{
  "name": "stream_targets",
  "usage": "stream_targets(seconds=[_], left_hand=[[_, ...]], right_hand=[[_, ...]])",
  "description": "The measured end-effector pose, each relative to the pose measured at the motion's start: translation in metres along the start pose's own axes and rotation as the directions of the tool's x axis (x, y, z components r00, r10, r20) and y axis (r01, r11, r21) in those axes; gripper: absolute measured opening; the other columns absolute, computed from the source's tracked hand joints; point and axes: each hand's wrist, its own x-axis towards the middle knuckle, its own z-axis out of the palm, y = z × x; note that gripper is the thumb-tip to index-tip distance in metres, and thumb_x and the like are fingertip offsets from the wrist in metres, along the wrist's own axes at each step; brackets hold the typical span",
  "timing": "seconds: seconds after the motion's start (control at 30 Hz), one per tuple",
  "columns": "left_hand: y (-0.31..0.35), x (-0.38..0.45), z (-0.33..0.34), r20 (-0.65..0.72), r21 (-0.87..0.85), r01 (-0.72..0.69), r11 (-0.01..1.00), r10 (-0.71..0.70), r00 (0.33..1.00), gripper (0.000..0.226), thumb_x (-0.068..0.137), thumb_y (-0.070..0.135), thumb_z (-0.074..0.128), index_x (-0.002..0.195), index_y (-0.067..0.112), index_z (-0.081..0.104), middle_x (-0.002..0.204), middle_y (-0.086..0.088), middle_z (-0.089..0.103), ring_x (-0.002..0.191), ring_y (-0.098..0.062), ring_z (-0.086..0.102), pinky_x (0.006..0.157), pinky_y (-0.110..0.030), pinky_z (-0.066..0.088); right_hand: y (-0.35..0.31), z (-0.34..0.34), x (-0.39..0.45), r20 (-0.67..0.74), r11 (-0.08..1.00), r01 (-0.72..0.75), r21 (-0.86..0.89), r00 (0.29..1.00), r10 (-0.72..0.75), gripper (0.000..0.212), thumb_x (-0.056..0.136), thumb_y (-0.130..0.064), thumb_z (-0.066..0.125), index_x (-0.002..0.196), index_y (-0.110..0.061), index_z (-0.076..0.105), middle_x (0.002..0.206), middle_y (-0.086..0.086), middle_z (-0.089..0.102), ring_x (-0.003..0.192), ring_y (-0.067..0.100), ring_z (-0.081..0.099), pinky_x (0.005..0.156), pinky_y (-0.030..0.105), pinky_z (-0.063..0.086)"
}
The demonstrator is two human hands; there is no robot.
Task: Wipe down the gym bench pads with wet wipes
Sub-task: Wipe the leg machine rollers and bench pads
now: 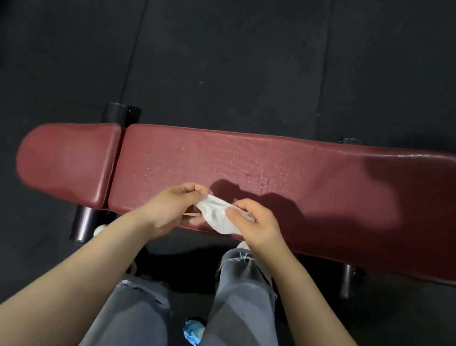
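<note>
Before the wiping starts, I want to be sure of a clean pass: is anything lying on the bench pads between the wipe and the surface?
Nothing visible does. Both the left hand and right hand hold the white wipe just above the long red pad, whose top looks bare.

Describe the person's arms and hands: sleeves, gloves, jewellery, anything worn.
Both forearms are bare for their whole visible length; no sleeve shows. The left hand and right hand wear no gloves, and no watch, ring or bracelet is visible. Below them are grey jeans with frayed hems.
</note>
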Motion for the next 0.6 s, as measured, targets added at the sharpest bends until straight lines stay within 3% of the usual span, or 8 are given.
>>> stream_targets(seconds=[0.1,0.17,0.23,0.3,0.4,0.53,0.6], left_hand=[[0.002,0.003,-0.019,-0.008,-0.061,0.053,0.997,-0.053,0.999,0.02,0.103,0.023,0.049,0.109,0.008,0.06,0.101,-0.012,0.066,0.084,-0.018,0.066,0.069,-0.029,0.058],[0.002,-0.001,-0.03,0.037,-0.159,0.112,0.981,-0.107,0.994,0.04,0.103,0.035,0.047,0.123,0.002,0.058,0.116,-0.019,0.066,0.1,-0.025,0.067,0.082,-0.034,0.061],[-0.001,-0.007,-0.038,0.13,-0.144,0.139,0.98,-0.12,0.984,0.049,0.099,0.042,0.05,0.131,0.005,0.057,0.123,-0.017,0.067,0.108,-0.025,0.066,0.087,-0.035,0.058],[-0.005,-0.012,-0.043,0.17,-0.056,0.071,0.996,-0.06,0.984,0.039,0.099,0.028,0.057,0.132,0.008,0.056,0.12,-0.013,0.069,0.106,-0.023,0.068,0.085,-0.03,0.056],[-0.012,-0.017,-0.048,-0.013,0.059,-0.076,0.995,0.077,0.997,0.025,0.097,0.004,0.056,0.122,0.007,0.058,0.103,-0.005,0.074,0.089,-0.017,0.072,0.073,-0.025,0.057],[-0.016,-0.022,-0.059,-0.169,0.016,-0.143,0.99,0.143,0.975,0.011,0.101,0.01,0.051,0.107,0.007,0.06,0.09,-0.005,0.074,0.077,-0.015,0.072,0.064,-0.023,0.056],[-0.017,-0.022,-0.065,-0.196,-0.067,-0.136,0.989,0.12,0.973,0.012,0.102,0.013,0.049,0.099,0.009,0.06,0.089,-0.011,0.071,0.078,-0.022,0.07,0.068,-0.031,0.059]], right_hand=[[-0.003,0.027,0.004,-0.039,0.982,0.01,0.189,0.999,-0.003,0.01,0.076,-0.031,0.064,0.08,-0.025,0.07,0.076,-0.008,0.066,0.077,0.013,0.061,0.075,0.037,0.049],[-0.005,0.046,0.004,-0.089,0.952,-0.013,0.306,0.995,0.042,0.005,0.081,-0.023,0.066,0.082,-0.022,0.071,0.081,0.0,0.069,0.081,0.019,0.063,0.078,0.043,0.051],[-0.006,0.063,0.004,-0.137,0.958,-0.014,0.286,0.989,0.055,0.007,0.087,-0.018,0.065,0.089,-0.02,0.072,0.088,0.0,0.072,0.087,0.021,0.066,0.083,0.044,0.053],[-0.008,0.077,0.002,-0.163,0.972,-0.027,0.233,0.984,0.067,0.011,0.087,-0.015,0.063,0.093,-0.02,0.07,0.092,-0.001,0.071,0.087,0.019,0.067,0.08,0.038,0.053],[-0.009,0.091,-0.002,-0.182,0.98,-0.033,0.194,0.981,0.069,0.007,0.085,-0.011,0.063,0.091,-0.014,0.065,0.084,-0.003,0.063,0.074,0.01,0.056,0.068,0.028,0.047],[-0.008,0.099,-0.004,-0.193,0.974,-0.027,0.226,0.979,0.072,0.002,0.087,-0.016,0.066,0.089,-0.015,0.066,0.08,-0.006,0.063,0.075,0.007,0.057,0.07,0.025,0.048],[-0.008,0.101,-0.003,-0.183,0.978,-0.003,0.206,0.982,0.041,0.002,0.087,-0.012,0.065,0.087,-0.014,0.065,0.08,-0.009,0.063,0.075,0.005,0.056,0.072,0.023,0.047]])
